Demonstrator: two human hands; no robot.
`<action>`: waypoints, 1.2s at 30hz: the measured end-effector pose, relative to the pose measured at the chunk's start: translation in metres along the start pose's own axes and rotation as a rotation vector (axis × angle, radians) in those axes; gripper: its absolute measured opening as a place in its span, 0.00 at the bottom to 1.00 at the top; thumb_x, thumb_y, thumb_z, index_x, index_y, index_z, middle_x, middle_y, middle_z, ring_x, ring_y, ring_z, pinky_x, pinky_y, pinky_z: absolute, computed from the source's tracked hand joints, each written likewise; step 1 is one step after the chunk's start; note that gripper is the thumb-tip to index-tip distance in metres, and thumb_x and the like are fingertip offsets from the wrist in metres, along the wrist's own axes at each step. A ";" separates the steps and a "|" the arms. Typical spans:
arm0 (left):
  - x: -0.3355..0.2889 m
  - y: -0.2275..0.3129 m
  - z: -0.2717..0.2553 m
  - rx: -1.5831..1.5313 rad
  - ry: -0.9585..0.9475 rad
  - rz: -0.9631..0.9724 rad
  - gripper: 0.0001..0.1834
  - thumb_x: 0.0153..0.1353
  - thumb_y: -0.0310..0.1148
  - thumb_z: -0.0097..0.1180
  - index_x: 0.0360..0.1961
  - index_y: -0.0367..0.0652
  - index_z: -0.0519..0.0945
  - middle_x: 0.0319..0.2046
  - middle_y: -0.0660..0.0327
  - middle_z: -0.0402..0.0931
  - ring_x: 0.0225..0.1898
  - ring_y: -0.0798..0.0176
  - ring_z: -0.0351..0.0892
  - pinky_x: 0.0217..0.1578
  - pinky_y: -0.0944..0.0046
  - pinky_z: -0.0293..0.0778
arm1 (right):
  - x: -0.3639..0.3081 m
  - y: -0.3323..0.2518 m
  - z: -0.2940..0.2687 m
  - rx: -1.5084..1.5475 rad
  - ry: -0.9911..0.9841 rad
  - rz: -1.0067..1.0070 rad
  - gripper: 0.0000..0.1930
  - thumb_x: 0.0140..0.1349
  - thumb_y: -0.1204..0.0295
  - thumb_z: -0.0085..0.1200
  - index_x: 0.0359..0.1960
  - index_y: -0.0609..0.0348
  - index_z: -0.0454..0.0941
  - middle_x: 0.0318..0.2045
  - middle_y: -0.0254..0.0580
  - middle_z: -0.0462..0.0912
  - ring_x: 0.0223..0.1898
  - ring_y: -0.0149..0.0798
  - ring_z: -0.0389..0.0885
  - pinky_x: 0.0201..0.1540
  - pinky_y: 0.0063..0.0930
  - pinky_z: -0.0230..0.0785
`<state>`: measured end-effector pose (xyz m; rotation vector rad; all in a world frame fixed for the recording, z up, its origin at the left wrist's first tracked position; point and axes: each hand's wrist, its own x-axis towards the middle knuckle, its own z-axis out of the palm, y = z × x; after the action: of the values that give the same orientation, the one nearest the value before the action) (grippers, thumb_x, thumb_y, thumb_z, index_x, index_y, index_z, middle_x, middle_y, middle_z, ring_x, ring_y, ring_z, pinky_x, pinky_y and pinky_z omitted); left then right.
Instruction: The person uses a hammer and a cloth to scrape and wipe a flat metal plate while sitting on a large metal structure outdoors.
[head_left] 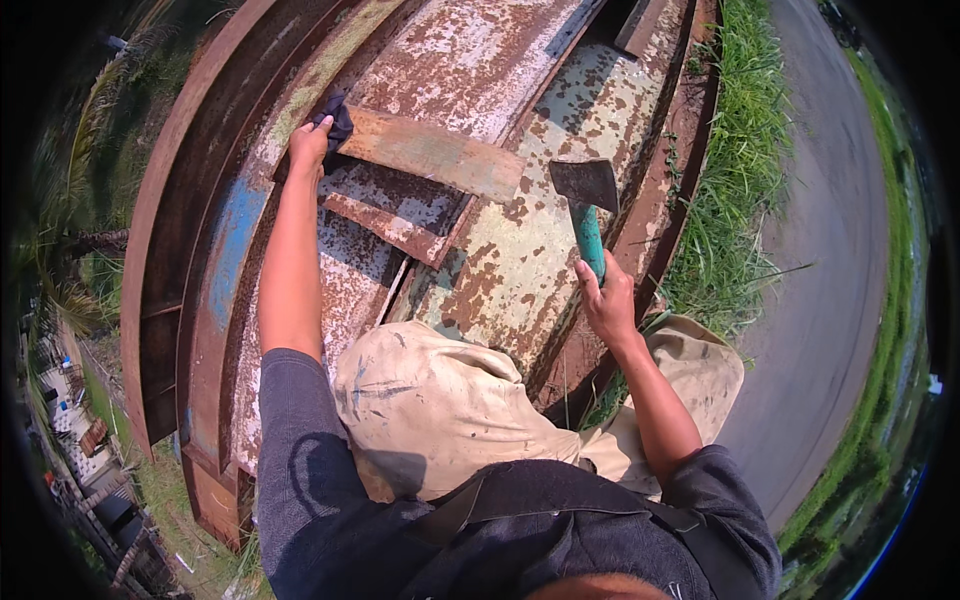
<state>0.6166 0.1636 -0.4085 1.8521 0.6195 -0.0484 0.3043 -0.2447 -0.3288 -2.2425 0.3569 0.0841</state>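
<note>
My left hand, at the end of my outstretched arm, is closed on a bunched dark cloth. The cloth lies against the left end of a flat, rust-stained bar, which rests crosswise over the large rusty beams. In my right hand is a scraper with a green handle, my fingers wrapped round its lower part. Its broad dark blade points away from me, to the right of the bar's right end and apart from it. A shorter rusty strip lies nearer to me than the bar.
Large steel beams with flaking pale paint and rust run away from me. A raised rusty flange curves along the left. My knees, in beige trousers, are close to the metal. Tall grass borders a grey road at right.
</note>
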 end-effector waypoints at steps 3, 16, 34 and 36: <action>0.055 -0.050 -0.098 0.074 0.038 0.063 0.36 0.66 0.45 0.65 0.63 0.25 0.72 0.57 0.44 0.79 0.58 0.53 0.80 0.58 0.56 0.73 | -0.007 -0.015 0.010 0.078 -0.003 -0.111 0.18 0.71 0.58 0.57 0.40 0.64 0.77 0.19 0.54 0.76 0.21 0.49 0.80 0.27 0.42 0.68; -0.018 -0.109 -0.100 -0.519 -0.446 -0.308 0.12 0.67 0.35 0.64 0.46 0.40 0.81 0.39 0.58 0.85 0.38 0.60 0.86 0.40 0.57 0.81 | -0.049 -0.035 -0.170 -0.021 0.388 0.133 0.22 0.73 0.54 0.54 0.31 0.62 0.73 0.15 0.32 0.69 0.19 0.26 0.65 0.22 0.30 0.60; -0.043 -0.128 -0.154 -0.445 -0.248 -0.294 0.11 0.70 0.33 0.60 0.48 0.38 0.80 0.38 0.60 0.83 0.34 0.62 0.84 0.35 0.61 0.78 | 0.209 -0.108 -0.190 -0.671 0.003 -0.136 0.28 0.71 0.45 0.51 0.37 0.63 0.83 0.19 0.46 0.78 0.22 0.43 0.79 0.30 0.48 0.69; -0.051 -0.112 -0.155 -0.488 -0.249 -0.252 0.12 0.72 0.33 0.58 0.51 0.38 0.80 0.41 0.60 0.83 0.39 0.62 0.84 0.40 0.61 0.80 | 0.251 -0.102 -0.177 -0.636 -0.011 -0.140 0.31 0.71 0.42 0.51 0.32 0.64 0.81 0.17 0.45 0.77 0.20 0.42 0.77 0.28 0.47 0.69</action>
<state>0.4835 0.3086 -0.4314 1.2670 0.6214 -0.2666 0.5626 -0.3745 -0.1840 -2.8870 0.1771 0.1520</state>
